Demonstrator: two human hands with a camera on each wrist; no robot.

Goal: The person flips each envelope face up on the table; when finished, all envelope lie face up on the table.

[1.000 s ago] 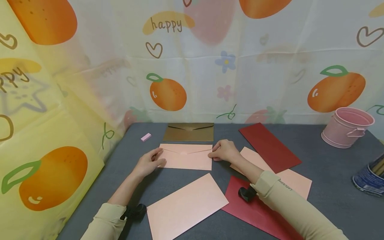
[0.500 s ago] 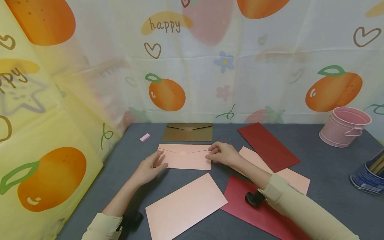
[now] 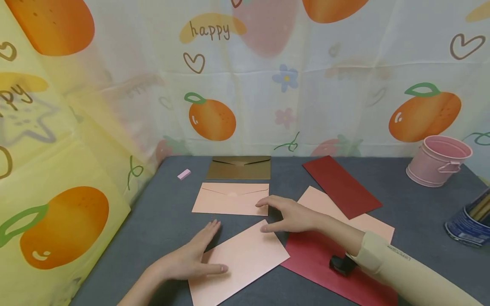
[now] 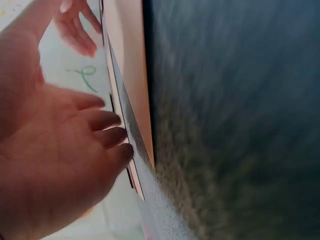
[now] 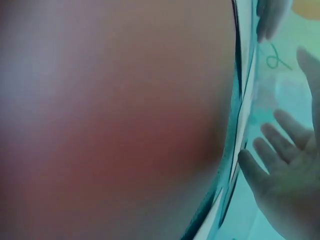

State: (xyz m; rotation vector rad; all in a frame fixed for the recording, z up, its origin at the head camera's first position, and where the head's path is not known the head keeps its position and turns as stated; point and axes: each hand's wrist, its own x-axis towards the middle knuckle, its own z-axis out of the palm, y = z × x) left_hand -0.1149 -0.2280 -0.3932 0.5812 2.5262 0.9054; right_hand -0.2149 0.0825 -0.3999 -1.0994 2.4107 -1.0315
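In the head view a peach envelope with its flap side up lies squared below a gold envelope at the back of the table. A second peach envelope, plain side up, lies slanted nearer the front. My left hand is over its left part, fingers extended and thumb spread, holding nothing. Above its far right corner is my right hand, thumb and fingers apart, its index finger over the right end of the flap-side-up envelope. Both wrist views show relaxed, spread fingers with nothing gripped.
On the right a dark red envelope overlaps another peach envelope, with a red envelope in front. A pink bucket and a blue can with sticks stand farther right. A small pink block lies back left.
Both hands have left the ends of the flap-side-up peach envelope and come back toward the front, over the slanted one. The first envelope stays in place.
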